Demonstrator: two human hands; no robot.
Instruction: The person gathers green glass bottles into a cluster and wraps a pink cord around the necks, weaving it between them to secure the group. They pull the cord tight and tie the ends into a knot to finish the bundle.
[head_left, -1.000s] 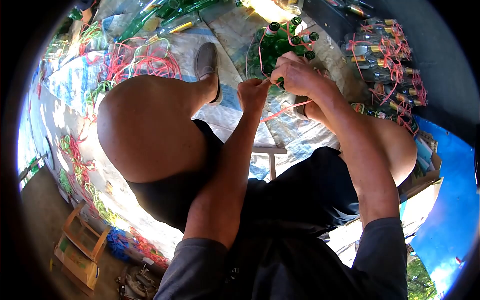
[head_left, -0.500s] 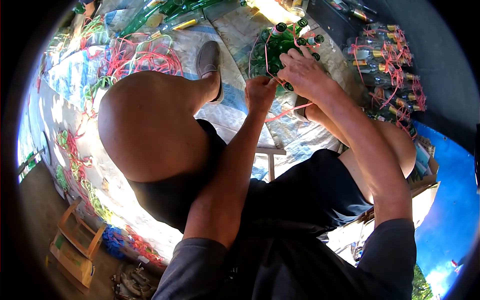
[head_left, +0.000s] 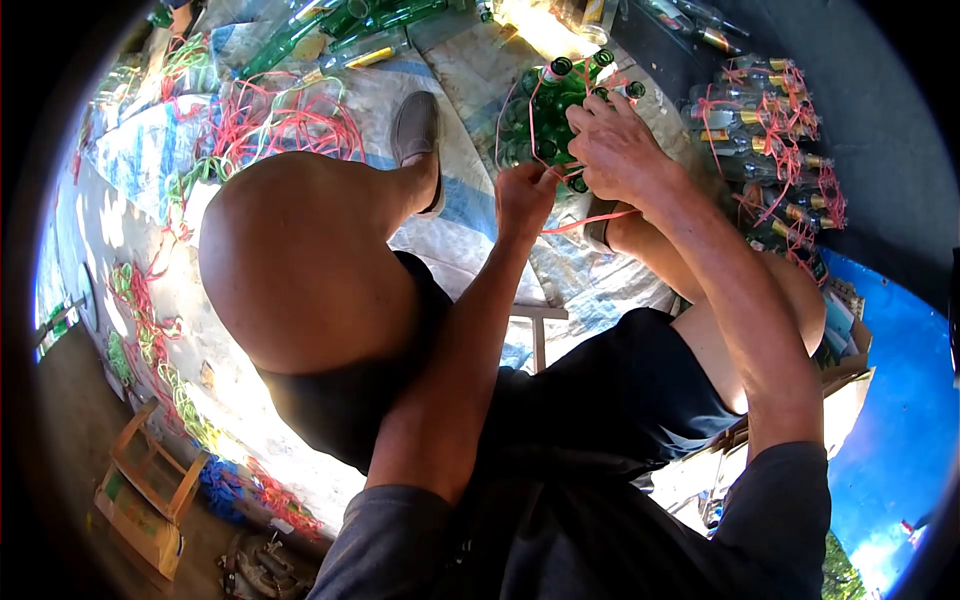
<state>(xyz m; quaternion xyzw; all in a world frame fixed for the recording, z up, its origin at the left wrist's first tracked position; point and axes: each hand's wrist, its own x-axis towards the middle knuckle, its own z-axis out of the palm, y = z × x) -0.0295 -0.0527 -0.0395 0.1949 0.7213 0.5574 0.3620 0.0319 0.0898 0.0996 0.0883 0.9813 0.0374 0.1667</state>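
Several green glass bottles (head_left: 545, 112) stand in a cluster on the tarp, between my feet. Pink plastic twine (head_left: 533, 118) loops around their necks and sides. My left hand (head_left: 523, 196) is closed in a pinch on the twine at the near side of the cluster. Beside it, my right hand (head_left: 618, 145) has its fingers curled over the near bottle necks and seems to hold the twine too; its fingertips are partly hidden. A loose tail of twine (head_left: 590, 222) runs out below my hands toward my right ankle.
Bundles of clear bottles (head_left: 765, 140) tied with pink twine lie at the right. More green bottles (head_left: 385, 22) lie at the top. Tangled pink twine (head_left: 285, 120) spreads on the tarp (head_left: 150, 150) at left. A small wooden chair (head_left: 150, 490) stands lower left.
My right hand has shifted slightly down and right, and the view has moved a little. My left hand keeps its pinch near the same spot.
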